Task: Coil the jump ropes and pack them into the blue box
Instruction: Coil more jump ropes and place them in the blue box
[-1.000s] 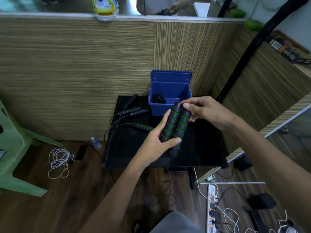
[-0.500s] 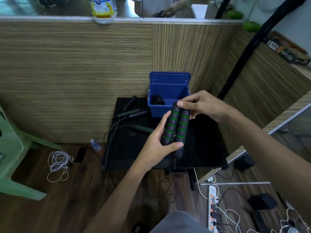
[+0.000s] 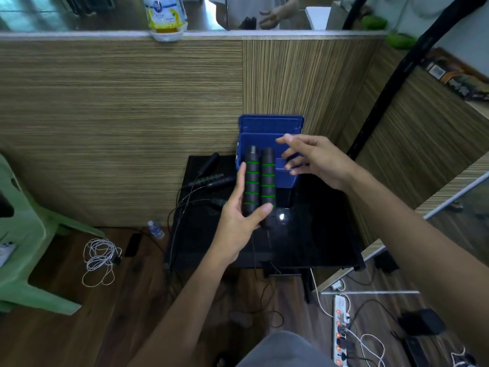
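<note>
Far left of frame: pale green plastic chair (image 3: pixel 23 234). Just right of it, on the wooden floor, a loose coil of white cable (image 3: pixel 99 254) and a small clear plastic bottle (image 3: pixel 156 229).

Centre: low black glossy table (image 3: pixel 317 242). On its left part lie several black jump-rope handles with green rings (image 3: pixel 211 179), cords trailing off the table's left edge.

Left hand (image 3: pixel 238 221), centre of frame, grips a pair of black foam jump-rope handles with green rings (image 3: pixel 259 181) side by side and upright, thumb across their lower ends, fingers behind. Their cords hang down below the hand.

Behind the handles, at the back of the table against the wood-grain panel: blue plastic box (image 3: pixel 284 178), lid (image 3: pixel 271 124) standing open. The held handles and the right hand cover most of its interior; contents cannot be told.

Right hand (image 3: pixel 315 157), right of centre, hovers over the box, fingers spread and loosely bent, holding nothing, apart from the handles.

Lower right floor: white power strip with orange switches (image 3: pixel 341 332), plugs and cables attached.
</note>
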